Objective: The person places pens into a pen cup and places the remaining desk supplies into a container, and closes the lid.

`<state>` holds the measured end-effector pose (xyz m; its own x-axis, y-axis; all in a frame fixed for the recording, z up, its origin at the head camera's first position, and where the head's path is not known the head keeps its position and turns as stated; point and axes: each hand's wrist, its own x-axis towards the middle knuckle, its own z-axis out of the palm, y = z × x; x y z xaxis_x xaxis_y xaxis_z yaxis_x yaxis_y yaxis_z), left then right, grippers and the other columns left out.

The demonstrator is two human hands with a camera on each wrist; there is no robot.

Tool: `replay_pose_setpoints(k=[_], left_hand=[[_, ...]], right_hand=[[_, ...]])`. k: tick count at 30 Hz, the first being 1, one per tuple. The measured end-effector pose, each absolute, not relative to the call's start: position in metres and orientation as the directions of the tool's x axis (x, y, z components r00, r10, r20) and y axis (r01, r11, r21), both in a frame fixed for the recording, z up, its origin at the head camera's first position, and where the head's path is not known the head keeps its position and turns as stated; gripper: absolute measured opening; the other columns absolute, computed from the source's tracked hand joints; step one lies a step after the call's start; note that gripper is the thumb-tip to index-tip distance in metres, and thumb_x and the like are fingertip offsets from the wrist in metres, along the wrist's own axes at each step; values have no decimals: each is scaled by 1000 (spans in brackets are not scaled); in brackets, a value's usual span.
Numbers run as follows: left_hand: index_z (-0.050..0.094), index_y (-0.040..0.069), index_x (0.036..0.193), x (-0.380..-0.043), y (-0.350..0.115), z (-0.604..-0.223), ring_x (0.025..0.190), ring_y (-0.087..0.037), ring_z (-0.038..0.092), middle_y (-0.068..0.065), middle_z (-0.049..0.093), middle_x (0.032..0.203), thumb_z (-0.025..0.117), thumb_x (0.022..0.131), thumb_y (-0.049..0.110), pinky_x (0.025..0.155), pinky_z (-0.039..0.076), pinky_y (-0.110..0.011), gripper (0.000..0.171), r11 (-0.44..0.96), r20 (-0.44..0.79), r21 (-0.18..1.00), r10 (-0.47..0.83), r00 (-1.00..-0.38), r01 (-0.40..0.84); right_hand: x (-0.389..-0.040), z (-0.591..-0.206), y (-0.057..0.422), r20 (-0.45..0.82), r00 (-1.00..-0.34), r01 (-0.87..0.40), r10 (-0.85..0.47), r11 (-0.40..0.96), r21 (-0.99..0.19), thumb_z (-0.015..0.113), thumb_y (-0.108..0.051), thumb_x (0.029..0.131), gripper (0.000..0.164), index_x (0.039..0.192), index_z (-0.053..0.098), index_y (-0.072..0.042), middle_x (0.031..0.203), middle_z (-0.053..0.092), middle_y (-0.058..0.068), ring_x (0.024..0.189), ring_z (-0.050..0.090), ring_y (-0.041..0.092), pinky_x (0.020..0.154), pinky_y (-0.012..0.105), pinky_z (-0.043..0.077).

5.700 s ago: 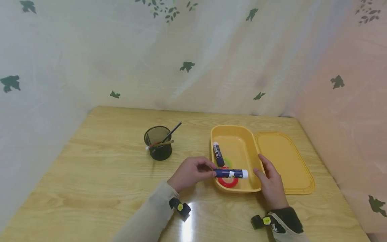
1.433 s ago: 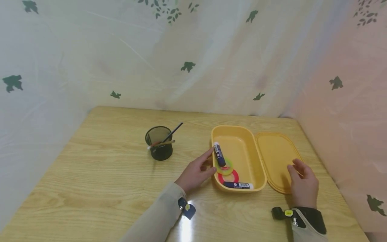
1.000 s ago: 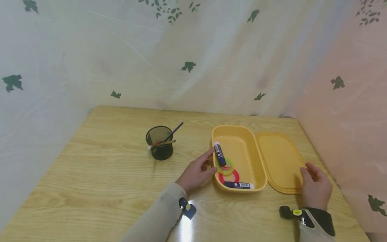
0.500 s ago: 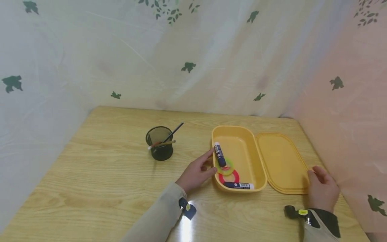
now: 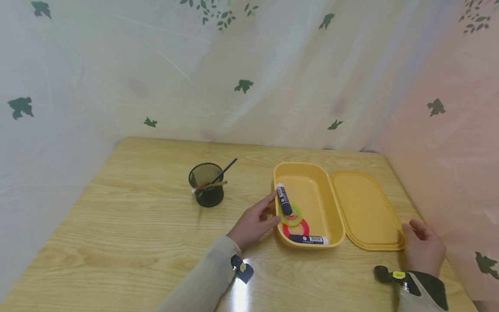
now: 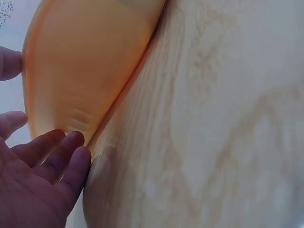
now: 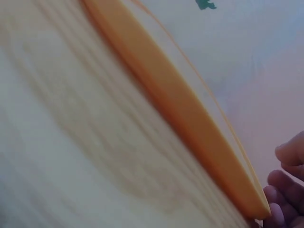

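Note:
My left hand (image 5: 251, 223) rests against the left side of a yellow plastic box (image 5: 337, 216), thumb and fingertips at its rim. In the left wrist view, its fingers (image 6: 73, 164) lie extended along the box's outer wall. Inside the box, one navy glue stick (image 5: 284, 199) with a white cap leans at the left wall and another glue stick (image 5: 308, 239) lies along the near end. A yellow-green ring (image 5: 297, 215) overlaps a red ring (image 5: 305, 228) there. My right hand (image 5: 424, 248) touches the near right corner of the yellow lid (image 5: 366, 208), its thumb apart from the lid.
A black mesh pen cup (image 5: 208, 197) holding a few pencils or brushes stands to the left of the box. The wooden table (image 5: 136, 225) ends against a patterned curtain (image 5: 187, 104) at the back and right.
The glue stick my left hand held now lies in the box, and that hand has settled at the box's side. My right hand has left the box's rim and moved right to the lid's edge.

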<state>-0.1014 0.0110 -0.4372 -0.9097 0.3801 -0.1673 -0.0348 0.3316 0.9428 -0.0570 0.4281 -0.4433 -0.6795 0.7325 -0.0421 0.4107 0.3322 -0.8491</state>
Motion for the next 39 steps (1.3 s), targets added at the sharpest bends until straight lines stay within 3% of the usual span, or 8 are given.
replay_pose_setpoints(k=[9, 14, 17, 23, 27, 32, 39], left_hand=[[30, 40, 157, -102, 11, -437, 125, -14, 55, 10, 51, 147, 64, 97, 42, 108, 45, -43, 69, 333, -171, 942, 386, -907, -36], [30, 42, 156, -101, 11, -437, 123, -14, 56, 11, 51, 147, 65, 97, 43, 106, 46, -43, 69, 332, -179, 942, 381, -907, -46], [30, 43, 156, -102, 11, -438, 122, -13, 56, 12, 50, 148, 65, 97, 43, 105, 46, -43, 69, 328, -182, 943, 379, -907, -51], [30, 42, 157, -102, 11, -438, 121, -13, 57, 11, 50, 148, 65, 97, 41, 105, 47, -43, 69, 318, -172, 947, 385, -907, -44], [30, 42, 157, -102, 11, -438, 121, -13, 57, 11, 50, 147, 65, 97, 42, 105, 47, -42, 68, 320, -169, 947, 384, -908, -40], [30, 43, 156, -102, 11, -438, 120, -14, 57, 11, 49, 148, 64, 97, 42, 104, 47, -43, 69, 324, -169, 945, 380, -909, -41], [30, 42, 156, -102, 10, -438, 120, -14, 56, 12, 48, 149, 65, 97, 42, 104, 47, -43, 69, 330, -174, 943, 377, -910, -44]], right_hand=[[-59, -440, 434, -83, -726, 520, 683, 465, -716, 63, -30, 96, 47, 135, 62, -3, 78, 50, -29, 85, 49, 3, 74, 21, 36], [-59, -440, 436, -35, -748, 523, 663, 556, -646, 62, -26, 96, 43, 130, 65, 0, 89, 71, -5, 90, 53, 13, 72, 22, 36], [-59, -439, 436, -21, -763, 522, 646, 597, -608, 62, -24, 95, 41, 128, 66, 1, 101, 74, 12, 94, 57, 21, 72, 24, 36], [-58, -434, 435, -43, -822, 500, 568, 683, -533, 63, -24, 95, 38, 120, 67, 6, 118, 67, 26, 110, 58, 46, 78, 43, 42], [-57, -433, 434, -56, -854, 474, 517, 731, -490, 62, -25, 96, 37, 116, 69, 5, 120, 65, 27, 111, 57, 52, 81, 52, 44], [-57, -432, 434, -47, -852, 477, 521, 737, -479, 61, -27, 95, 37, 111, 71, 4, 112, 69, 26, 102, 61, 50, 71, 47, 45], [-58, -434, 434, -36, -789, 529, 614, 646, -550, 58, -29, 93, 43, 114, 70, 6, 106, 70, 26, 96, 60, 40, 67, 36, 39]])
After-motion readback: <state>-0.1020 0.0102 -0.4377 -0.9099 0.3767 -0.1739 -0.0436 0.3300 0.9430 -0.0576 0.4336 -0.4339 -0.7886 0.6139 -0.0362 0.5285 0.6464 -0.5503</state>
